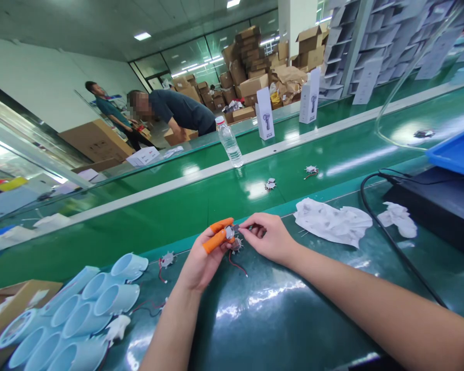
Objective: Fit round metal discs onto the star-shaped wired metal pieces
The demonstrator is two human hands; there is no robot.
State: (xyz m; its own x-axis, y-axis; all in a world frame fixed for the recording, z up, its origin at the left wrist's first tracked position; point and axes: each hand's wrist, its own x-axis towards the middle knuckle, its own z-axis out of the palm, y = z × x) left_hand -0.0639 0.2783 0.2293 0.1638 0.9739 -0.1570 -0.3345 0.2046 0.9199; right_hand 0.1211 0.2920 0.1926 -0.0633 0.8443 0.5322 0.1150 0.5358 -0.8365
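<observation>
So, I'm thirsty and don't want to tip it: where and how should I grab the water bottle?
Probably around the middle of the bottle, fingers wrapped about its round body, coming from your near side. It stands upright with its cap on top, and a white box stands to its right, so the near side looks easier.

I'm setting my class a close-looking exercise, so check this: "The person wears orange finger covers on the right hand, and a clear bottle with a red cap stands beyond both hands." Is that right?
Not quite: the head view shows the orange finger covers on the left hand, not the right hand. The clear bottle is as you say.
</observation>
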